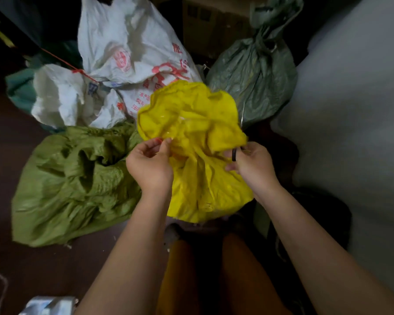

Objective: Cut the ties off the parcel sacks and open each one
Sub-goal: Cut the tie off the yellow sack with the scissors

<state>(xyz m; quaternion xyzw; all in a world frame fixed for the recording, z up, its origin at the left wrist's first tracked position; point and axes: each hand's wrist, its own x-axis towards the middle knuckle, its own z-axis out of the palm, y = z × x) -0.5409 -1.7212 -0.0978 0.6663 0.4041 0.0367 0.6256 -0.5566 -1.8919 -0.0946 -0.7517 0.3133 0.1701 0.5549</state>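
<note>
Looking down from head height, the view is taking in a dim floor [21, 258] crowded with parcel sacks. Largest is a white woven sack [127, 53] with red printing, lying at the top centre, a red cord [77, 70] tied around its bunched neck on the left. Below it, an olive green sack [73, 185] is slumping on the floor at the left. A grey-green sack [255, 80] is standing at the upper right, its neck knotted shut. A pale, blurred surface is filling the right edge; what it is cannot be told.

In the middle, touching all three neighbours, a bright yellow sack [191, 133] is sitting just ahead of the person's knees, its mouth ruffled and spreading outward. The left hand [149, 164] is pinching the yellow fabric at its rim between thumb and fingertips, a narrow grip. The right hand [251, 164] is curling around the opposite edge of the sack and also holding a dark looped handle [234, 154], possibly of scissors, though the blades are hidden.
</note>
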